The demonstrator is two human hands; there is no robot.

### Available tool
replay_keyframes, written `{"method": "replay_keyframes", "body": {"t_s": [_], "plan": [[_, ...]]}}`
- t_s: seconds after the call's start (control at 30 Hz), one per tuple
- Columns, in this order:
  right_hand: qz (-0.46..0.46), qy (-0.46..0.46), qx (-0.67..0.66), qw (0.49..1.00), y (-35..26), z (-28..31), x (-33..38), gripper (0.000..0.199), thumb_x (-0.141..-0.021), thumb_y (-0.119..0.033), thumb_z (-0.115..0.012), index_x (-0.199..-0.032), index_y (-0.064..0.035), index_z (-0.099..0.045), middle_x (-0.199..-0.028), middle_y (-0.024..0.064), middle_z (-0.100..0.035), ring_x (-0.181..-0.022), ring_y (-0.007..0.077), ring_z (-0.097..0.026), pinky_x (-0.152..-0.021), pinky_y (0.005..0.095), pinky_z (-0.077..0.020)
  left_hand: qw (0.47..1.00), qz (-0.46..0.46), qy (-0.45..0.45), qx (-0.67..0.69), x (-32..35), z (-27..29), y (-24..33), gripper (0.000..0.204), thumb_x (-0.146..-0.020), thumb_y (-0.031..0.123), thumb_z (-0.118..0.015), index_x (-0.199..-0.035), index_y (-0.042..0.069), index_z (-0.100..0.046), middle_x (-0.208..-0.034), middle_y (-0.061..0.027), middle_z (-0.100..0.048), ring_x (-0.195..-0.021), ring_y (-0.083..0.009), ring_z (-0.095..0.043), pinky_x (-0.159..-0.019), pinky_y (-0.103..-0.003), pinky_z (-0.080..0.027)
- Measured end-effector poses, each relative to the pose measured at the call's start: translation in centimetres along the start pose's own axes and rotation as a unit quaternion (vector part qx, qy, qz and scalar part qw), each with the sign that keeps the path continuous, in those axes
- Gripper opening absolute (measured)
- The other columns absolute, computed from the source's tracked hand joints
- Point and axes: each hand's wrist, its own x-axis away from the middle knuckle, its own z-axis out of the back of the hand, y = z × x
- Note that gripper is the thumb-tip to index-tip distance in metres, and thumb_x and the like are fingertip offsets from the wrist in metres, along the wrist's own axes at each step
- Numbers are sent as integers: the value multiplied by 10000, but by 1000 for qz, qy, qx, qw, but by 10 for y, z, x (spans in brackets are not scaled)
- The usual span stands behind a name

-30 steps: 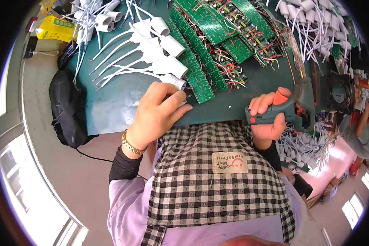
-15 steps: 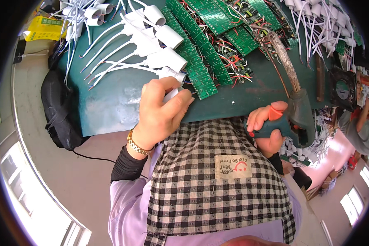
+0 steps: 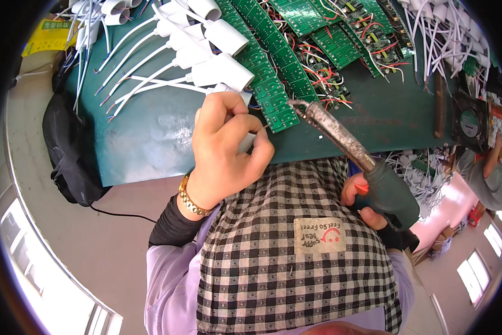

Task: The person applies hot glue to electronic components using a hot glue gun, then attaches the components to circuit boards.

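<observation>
My left hand (image 3: 228,146) pinches a white socket (image 3: 246,143), partly hidden, beside the green board (image 3: 268,100); my right hand (image 3: 353,190) grips the soldering gun (image 3: 346,139), tip over the board's edge, contact unclear. I judge a steady pinch and light touch best. Bare table (image 3: 388,114) lies beyond my right hand; its near edge passes under my left.

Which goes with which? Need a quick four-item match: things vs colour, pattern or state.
Column 1
1. Iron
2. Boards
3. Apron
4. Wristband

Column 2
A. Black-and-white checks
B. Gold
C. Held in the right hand
D. Green

Pairs: 1-C, 2-D, 3-A, 4-B
</observation>
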Motion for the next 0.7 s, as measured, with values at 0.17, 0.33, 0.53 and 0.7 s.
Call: {"method": "replay_keyframes", "body": {"t_s": [0.17, 0.33, 0.53, 0.7], "plan": [[-30, 43, -29, 998, -4, -5, 2, 533, -817, -324, -650, -1192, 27, -508, -816, 78, -575, -719, 185, -555, -695, 305, -461, 999, -17, 35, -13, -1, -8, -3, 203, -530, 15, -676, -698, 88, -589, -839, -37, -473, -686, -175, -460, -677, -316, -302], [-99, -36, -35, 994, -4, 0, -5, 529, -800, -441, -641, -1024, 20, -513, -829, 105, -537, -781, 194, -518, -736, 304, -408, 999, -6, 36, -16, -1, -7, -2, 201, -532, 13, -677, -699, 86, -591, -833, -37, -470, -683, -175, -461, -671, -319, -316], [-97, -6, 21, 995, -2, -5, -4, 510, -800, -448, -639, -973, 17, -521, -827, 100, -536, -770, 181, -507, -732, 294, -404, 999, 15, 35, 26, -2, -7, 1, 158, -575, -29, -669, -696, 42, -596, -829, -61, -459, -677, -191, -478, -598, -299, -403], [-21, -19, 30, 999, -4, -5, -6, 376, -829, -303, -631, -1034, -15, -502, -852, 109, -544, -779, 184, -509, -735, 310, -419, 999, 27, 32, 15, -1, -6, 4, 133, -598, -38, -662, -697, 30, -604, -821, -59, -456, -685, -184, -484, -605, -280, -418]]}}
